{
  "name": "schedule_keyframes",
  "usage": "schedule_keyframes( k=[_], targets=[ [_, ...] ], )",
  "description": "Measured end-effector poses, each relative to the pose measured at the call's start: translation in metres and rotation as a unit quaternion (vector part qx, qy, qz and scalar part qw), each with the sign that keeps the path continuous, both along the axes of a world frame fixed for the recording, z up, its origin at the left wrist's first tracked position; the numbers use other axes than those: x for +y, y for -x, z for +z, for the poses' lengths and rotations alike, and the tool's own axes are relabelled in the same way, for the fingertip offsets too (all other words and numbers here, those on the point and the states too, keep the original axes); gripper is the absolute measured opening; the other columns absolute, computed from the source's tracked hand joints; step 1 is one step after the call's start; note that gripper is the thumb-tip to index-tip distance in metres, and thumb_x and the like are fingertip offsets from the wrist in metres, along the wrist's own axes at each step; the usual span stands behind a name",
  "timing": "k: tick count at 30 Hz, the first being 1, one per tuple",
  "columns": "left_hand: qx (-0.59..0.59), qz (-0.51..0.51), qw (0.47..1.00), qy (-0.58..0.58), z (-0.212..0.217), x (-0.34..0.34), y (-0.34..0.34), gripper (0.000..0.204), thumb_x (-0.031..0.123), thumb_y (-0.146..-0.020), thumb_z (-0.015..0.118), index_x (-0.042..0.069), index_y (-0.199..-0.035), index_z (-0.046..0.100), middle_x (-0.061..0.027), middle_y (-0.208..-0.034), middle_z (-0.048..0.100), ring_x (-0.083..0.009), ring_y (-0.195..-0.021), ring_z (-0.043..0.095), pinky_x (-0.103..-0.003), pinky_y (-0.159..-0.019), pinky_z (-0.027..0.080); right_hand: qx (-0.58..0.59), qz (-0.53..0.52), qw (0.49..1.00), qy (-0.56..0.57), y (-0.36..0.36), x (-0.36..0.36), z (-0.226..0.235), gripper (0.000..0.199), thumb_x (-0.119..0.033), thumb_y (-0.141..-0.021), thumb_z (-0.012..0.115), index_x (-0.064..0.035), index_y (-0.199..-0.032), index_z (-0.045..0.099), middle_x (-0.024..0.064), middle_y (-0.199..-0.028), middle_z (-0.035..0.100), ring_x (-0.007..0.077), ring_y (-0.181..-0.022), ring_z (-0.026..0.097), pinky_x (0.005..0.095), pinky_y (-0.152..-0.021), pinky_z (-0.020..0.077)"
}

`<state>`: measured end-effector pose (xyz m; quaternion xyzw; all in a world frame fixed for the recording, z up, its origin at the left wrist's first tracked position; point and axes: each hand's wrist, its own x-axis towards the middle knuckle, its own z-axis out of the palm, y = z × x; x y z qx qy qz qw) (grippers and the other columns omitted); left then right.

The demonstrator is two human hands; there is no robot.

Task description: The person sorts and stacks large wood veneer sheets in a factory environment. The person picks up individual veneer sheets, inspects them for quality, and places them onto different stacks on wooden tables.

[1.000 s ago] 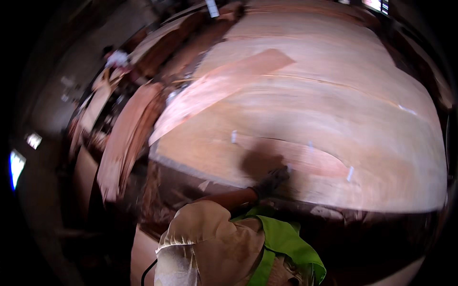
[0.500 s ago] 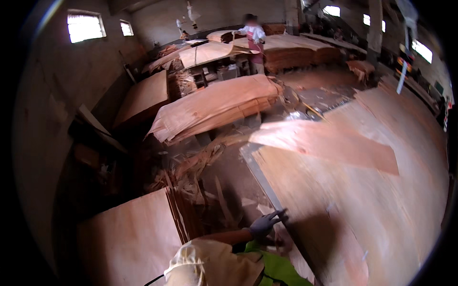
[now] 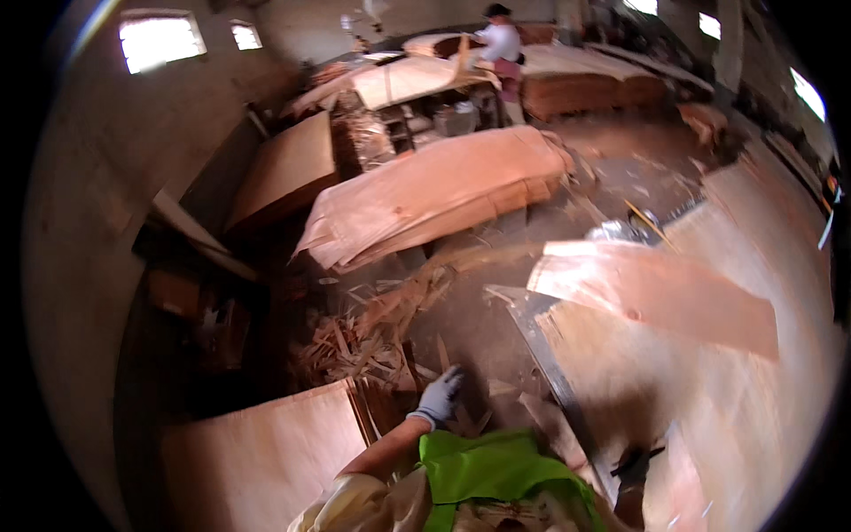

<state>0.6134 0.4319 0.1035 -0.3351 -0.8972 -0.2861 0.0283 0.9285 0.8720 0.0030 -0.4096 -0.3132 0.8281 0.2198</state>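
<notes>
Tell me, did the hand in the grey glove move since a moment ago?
Yes. The gloved left hand has left the big veneer sheet it was pressing on and now hangs over the scrap-strewn floor to the sheet's left.

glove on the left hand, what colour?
Light grey fabric glove on the left hand, clearest in the head view.

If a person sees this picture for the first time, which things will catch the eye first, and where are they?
First comes the big veneer stack in the middle, pale reddish sheets sagging over their support. To the right lies a wide wooden table with a loose sheet on it. Low in the centre, the left hand in a grey glove hangs over floor scraps, above a bright green vest; a person works at the far back.
</notes>
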Motion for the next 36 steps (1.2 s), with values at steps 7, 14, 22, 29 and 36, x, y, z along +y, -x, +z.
schedule_keyframes(
  k=[7,14,22,29,36],
  targets=[
    [-0.205,0.059,0.974,-0.082,0.024,0.031,0.083,0.05,0.011,-0.075,0.062,0.007,-0.123,0.047,-0.0174,-0.132,0.039,-0.0342,-0.117,0.043,-0.04,-0.093,0.041,-0.076,-0.044,0.995,0.038,0.016,0.009,0.002,0.036,-0.043,-0.088,0.046,-0.0115,-0.074,0.058,-0.0032,-0.05,0.045,0.01,-0.036,0.039,0.0229,-0.032,0.031],
    [-0.028,-0.172,0.985,0.016,0.009,0.253,0.279,0.055,0.033,-0.079,0.061,0.007,-0.125,0.046,-0.0201,-0.132,0.039,-0.0371,-0.119,0.04,-0.041,-0.096,0.036,-0.163,-0.109,0.98,0.041,0.022,-0.008,0.047,0.028,-0.036,-0.088,0.05,-0.0163,-0.069,0.05,-0.0059,-0.048,0.04,0.0075,-0.035,0.038,0.0196,-0.032,0.029],
    [-0.154,-0.152,0.963,0.163,-0.089,0.478,0.451,0.094,0.059,-0.069,0.062,0.0,-0.134,0.029,-0.0227,-0.136,0.033,-0.0362,-0.125,0.032,-0.04,-0.103,0.028,-0.196,-0.166,0.966,0.029,0.025,-0.007,0.042,0.023,-0.024,-0.089,0.046,-0.0169,-0.067,0.047,-0.0017,-0.045,0.037,0.0121,-0.033,0.035,0.0242,-0.03,0.0299],
    [-0.301,-0.35,0.86,0.218,-0.091,0.533,0.487,0.079,0.053,-0.069,0.068,-0.003,-0.122,0.046,-0.0145,-0.114,0.056,-0.0222,-0.101,0.054,-0.032,-0.086,0.043,-0.217,-0.256,0.942,0.017,0.055,-0.006,0.06,0.027,-0.026,-0.091,0.048,-0.0176,-0.066,0.049,-0.0021,-0.045,0.037,0.0113,-0.034,0.036,0.0252,-0.03,0.0296],
    [-0.222,-0.433,0.82,0.301,-0.006,0.533,0.504,0.041,0.035,-0.07,0.072,0.005,-0.097,0.067,-0.0085,-0.082,0.067,-0.0113,-0.073,0.058,-0.031,-0.067,0.047,-0.342,-0.244,0.906,-0.051,0.134,-0.009,0.07,0.031,-0.034,-0.087,0.054,-0.0131,-0.063,0.053,-0.003,-0.044,0.041,0.0086,-0.031,0.037,0.0231,-0.03,0.0286]
  ],
)
